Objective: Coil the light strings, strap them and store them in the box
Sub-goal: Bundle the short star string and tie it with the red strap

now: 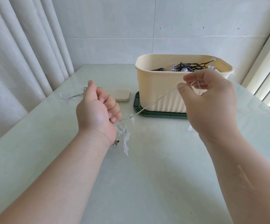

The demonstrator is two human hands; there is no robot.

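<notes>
- Pale green glossy tabletop (34, 159): work area, everything sits on the far half.
- Cream ribbed plastic box (160, 88), far right, standing on a dark green flat lid (161, 114). Inside is a black-wired string w/ round clear bulbs (189, 66), so I judge one string is stored. Whether it's strapped I can't tell, since the box wall hides the lower part.
- Left hand (97, 109): fisted, fingers curled round a few loops of the thin silver-wire light string w/ clear star lights (155, 101). The loops hang below the fist.
- Right hand (210, 97): thumb + fingertips pinch the same wire in front of the box, w/ the wire stretched between both hands.
- My read: coil partway done; strapping + boxing not yet done.
- Small cream rounded block (120, 94) on the table beyond the left hand: maybe a battery pack, unsure.
- Loose clear star (66, 97) on the table left of the fist. Its wire runs behind the hand, so the remaining length is unknown.
- No strap visible anywhere.
</notes>
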